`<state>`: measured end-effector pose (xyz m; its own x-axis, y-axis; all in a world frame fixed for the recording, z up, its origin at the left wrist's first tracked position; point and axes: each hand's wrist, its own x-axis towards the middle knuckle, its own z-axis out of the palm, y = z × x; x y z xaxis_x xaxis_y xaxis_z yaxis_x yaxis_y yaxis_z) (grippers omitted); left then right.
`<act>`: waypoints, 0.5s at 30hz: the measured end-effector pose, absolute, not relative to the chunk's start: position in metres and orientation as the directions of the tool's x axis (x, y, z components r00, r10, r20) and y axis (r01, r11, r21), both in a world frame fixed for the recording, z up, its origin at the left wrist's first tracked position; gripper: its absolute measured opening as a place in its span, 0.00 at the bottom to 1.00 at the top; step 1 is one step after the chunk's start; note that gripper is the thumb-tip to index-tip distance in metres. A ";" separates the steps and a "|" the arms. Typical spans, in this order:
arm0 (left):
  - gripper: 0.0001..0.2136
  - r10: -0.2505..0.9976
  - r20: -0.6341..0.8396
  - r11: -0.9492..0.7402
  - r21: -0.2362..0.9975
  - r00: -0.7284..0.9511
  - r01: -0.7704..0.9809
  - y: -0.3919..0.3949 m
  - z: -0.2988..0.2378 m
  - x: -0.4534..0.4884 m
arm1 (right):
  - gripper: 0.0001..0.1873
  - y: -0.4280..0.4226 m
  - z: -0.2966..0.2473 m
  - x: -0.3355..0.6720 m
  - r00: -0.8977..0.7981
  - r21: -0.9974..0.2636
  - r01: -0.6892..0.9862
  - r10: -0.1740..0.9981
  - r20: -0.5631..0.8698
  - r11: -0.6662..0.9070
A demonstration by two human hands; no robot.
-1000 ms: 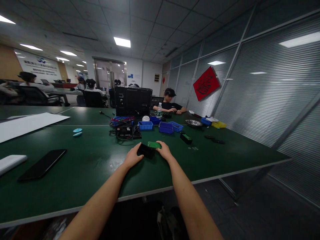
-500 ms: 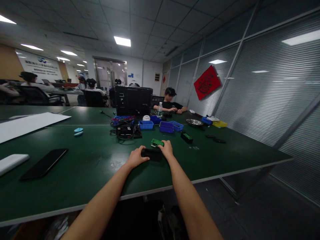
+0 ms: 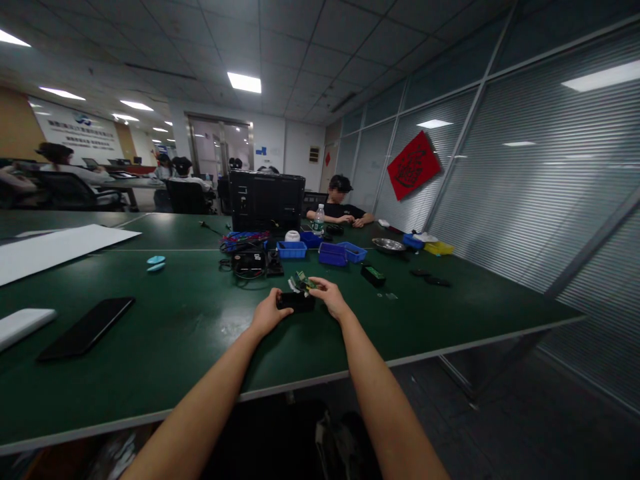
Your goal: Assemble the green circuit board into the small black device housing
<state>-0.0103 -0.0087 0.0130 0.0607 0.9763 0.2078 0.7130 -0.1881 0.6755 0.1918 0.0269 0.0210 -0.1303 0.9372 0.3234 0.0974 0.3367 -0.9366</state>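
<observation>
My left hand [image 3: 269, 313] grips the left end of a black plastic case [image 3: 299, 302] resting on the green table. Just above that case, my right hand [image 3: 329, 294] pinches a green circuit board [image 3: 302, 277], which is tilted and has a pale part hanging from its left side. Whether the board touches the case I cannot tell. To the right of my hands lies another black case with a green board in it [image 3: 373, 275].
Behind my hands stand blue bins [image 3: 292, 250], a black device with cables [image 3: 249, 263] and a monitor [image 3: 268, 202]. A metal dish [image 3: 389, 245] is at the right, a black slab [image 3: 87, 328] at the left. Across the table sits a person in a black cap [image 3: 341, 200].
The circuit board has turned from lying nearly flat to a steep tilt and moved slightly left. Both hands and the black case have shifted a little left.
</observation>
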 end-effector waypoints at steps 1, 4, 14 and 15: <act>0.23 0.975 0.212 -0.191 0.670 0.062 0.718 -0.008 0.012 -0.011 | 0.25 0.026 0.021 0.192 -0.137 -0.926 0.140 0.933 0.332 0.350; 0.22 0.972 0.225 -0.207 0.654 0.074 0.727 -0.007 0.010 -0.012 | 0.22 0.023 0.023 0.192 -0.174 -0.880 0.256 0.915 0.365 0.400; 0.22 0.963 0.250 -0.242 0.634 0.101 0.734 -0.004 0.007 -0.013 | 0.21 0.019 0.027 0.189 -0.168 -0.832 0.384 0.916 0.365 0.402; 0.22 0.962 0.253 -0.245 0.633 0.103 0.735 -0.004 0.006 -0.013 | 0.21 0.019 0.027 0.189 -0.168 -0.825 0.390 0.912 0.374 0.409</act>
<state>-0.0134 -0.0036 0.0065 0.1027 0.9620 0.2532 0.7346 -0.2450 0.6327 0.1888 0.0194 0.0274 -0.1675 0.9124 0.3735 0.3900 0.4093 -0.8249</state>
